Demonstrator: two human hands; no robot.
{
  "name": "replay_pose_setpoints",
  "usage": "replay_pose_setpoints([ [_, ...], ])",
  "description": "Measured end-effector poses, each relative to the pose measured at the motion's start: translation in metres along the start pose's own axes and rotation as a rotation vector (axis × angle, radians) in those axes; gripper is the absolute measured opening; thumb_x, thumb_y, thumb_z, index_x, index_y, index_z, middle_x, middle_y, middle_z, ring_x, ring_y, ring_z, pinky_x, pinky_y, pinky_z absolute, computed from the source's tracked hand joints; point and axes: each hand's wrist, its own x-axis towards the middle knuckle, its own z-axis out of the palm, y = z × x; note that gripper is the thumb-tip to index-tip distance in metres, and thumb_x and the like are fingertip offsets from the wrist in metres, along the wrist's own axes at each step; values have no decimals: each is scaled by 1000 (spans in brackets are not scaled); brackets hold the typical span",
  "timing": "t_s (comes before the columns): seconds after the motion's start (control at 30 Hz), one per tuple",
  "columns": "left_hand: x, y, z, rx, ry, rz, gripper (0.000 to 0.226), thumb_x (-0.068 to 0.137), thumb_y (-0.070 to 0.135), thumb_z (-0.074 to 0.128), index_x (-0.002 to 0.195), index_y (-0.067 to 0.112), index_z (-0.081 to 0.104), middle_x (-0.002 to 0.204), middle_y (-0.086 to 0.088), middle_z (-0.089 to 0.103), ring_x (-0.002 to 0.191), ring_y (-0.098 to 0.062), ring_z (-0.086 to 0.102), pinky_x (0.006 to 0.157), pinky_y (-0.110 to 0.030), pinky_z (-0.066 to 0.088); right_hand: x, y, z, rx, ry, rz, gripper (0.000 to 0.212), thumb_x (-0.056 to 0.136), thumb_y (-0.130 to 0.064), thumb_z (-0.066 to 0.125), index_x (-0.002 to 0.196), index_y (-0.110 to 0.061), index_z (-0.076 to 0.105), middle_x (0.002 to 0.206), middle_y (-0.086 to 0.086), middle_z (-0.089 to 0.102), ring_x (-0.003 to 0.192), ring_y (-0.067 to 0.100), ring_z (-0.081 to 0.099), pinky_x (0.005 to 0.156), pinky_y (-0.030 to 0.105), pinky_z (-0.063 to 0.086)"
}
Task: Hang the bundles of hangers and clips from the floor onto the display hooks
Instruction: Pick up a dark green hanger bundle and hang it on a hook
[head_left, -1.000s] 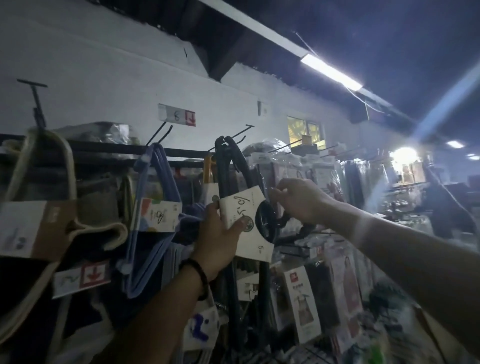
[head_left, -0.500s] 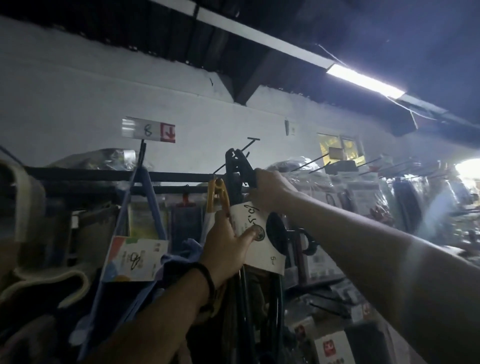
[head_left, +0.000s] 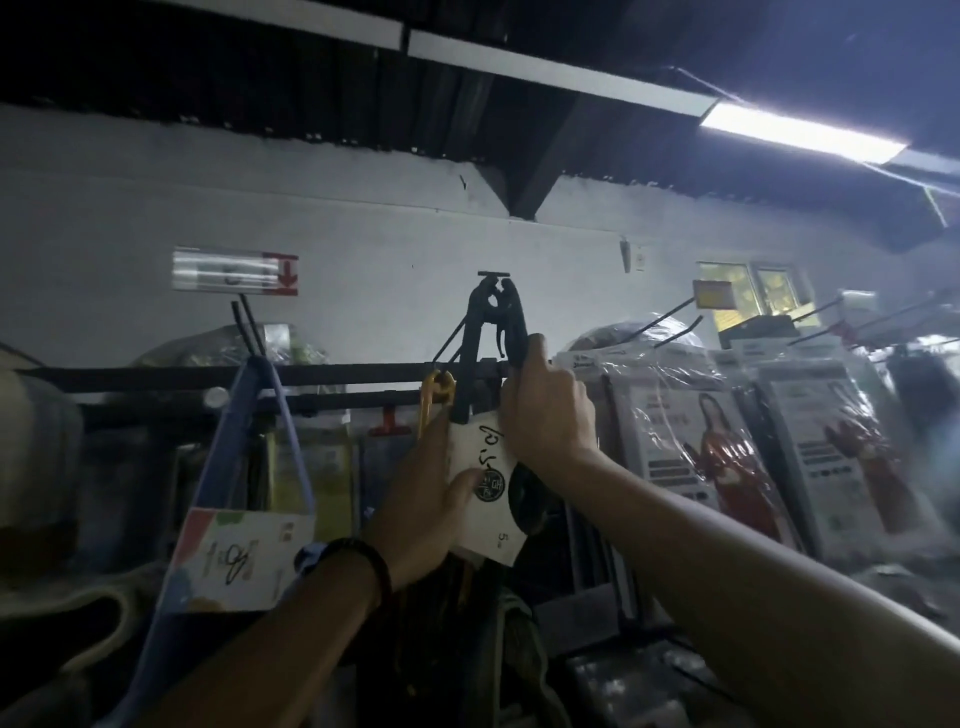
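Note:
A bundle of black hangers with a white paper label is held up at the top rail, its hook ends at the tip of a black display hook. My left hand pinches the label from the left, thumb across its front. Around the hangers' right shoulder, just below the hook ends, curl the fingers of my right hand. A yellow hanger top hangs just left of the bundle. The bundle's lower part is hidden behind my hands.
A blue hanger bundle with a colourful label hangs on the left hook. Packaged goods in clear plastic hang to the right on several pegs. A black rail runs across; a white wall with an arrow sign stands behind.
My right hand has moved left from the bundle's side onto its upper shoulder. Both hands have raised the black bundle so its hook ends reach the display hook's tip.

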Motion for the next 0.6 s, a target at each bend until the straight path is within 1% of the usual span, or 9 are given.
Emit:
replay_pose_setpoints([
  [0.07, 4, -2, 0, 19, -28, 8, 64, 108, 13, 54, 134, 64, 26, 126, 37, 53, 108, 27, 54, 84, -1, 48, 3, 2, 6, 4, -16, 1, 15, 107, -25, 45, 118, -15, 39, 70, 1, 48, 65, 26, 50, 47, 29, 27],
  [0.17, 10, -12, 1, 46, -29, 24, 68, 108, 14, 54, 144, 61, 20, 134, 31, 53, 113, 27, 52, 85, 1, 46, 8, 2, 12, -27, -37, -25, 16, 107, -22, 43, 120, -14, 40, 79, 11, 61, 68, 31, 54, 51, 32, 34],
  [0.27, 15, -21, 3, 71, -36, 0, 75, 108, 16, 53, 158, 53, 11, 140, 25, 53, 116, 22, 54, 86, 0, 47, 14, 1, 19, -24, -94, -15, 14, 105, -20, 44, 118, -14, 42, 79, 10, 59, 73, 32, 59, 57, 37, 43],
  [0.33, 16, -26, 4, 93, -55, -34, 83, 108, 16, 54, 163, 48, 0, 141, 26, 51, 114, 23, 55, 85, 0, 47, 17, 2, 26, -41, -162, 17, 14, 105, -18, 46, 117, -13, 45, 82, 10, 59, 78, 33, 61, 60, 39, 45],
  [0.4, 16, -26, 6, 190, -58, -40, 88, 108, 19, 55, 163, 45, -8, 156, 20, 39, 122, 24, 43, 95, 3, 36, 20, 4, 35, -59, -240, 26, 17, 104, -16, 49, 120, -12, 47, 96, 15, 66, 86, 33, 64, 62, 40, 46],
  [0.47, 16, -23, 8, 409, -73, -24, 87, 108, 22, 55, 165, 37, -9, 169, 15, 11, 141, 11, 20, 105, 4, 14, 22, 5, 50, -50, -308, 21, 19, 103, -14, 52, 121, -11, 48, 104, 16, 67, 90, 33, 65, 64, 41, 47],
  [0.5, 17, -23, 9, 518, -87, -35, 87, 108, 22, 55, 165, 33, -10, 172, 14, 1, 147, 3, 15, 105, -1, 11, 22, 5, 58, -37, -339, 22, 21, 103, -13, 54, 122, -11, 48, 103, 16, 67, 88, 31, 65, 64, 40, 48],
  [0.53, 18, -27, 10, 604, -96, -48, 89, 107, 23, 57, 166, 31, -9, 172, 12, -2, 152, -8, 17, 105, -7, 17, 22, 6, 67, -15, -365, 26, 23, 103, -12, 55, 124, -10, 47, 100, 15, 65, 84, 29, 63, 65, 38, 50],
  [0.6, 20, -40, 12, 785, -129, -47, 95, 100, 25, 63, 166, 28, -5, 173, 6, -3, 154, -24, 23, 113, -23, 34, 23, 8, 85, 39, -413, 43, 28, 103, -8, 56, 129, -8, 46, 97, 13, 64, 81, 27, 63, 68, 37, 53],
])
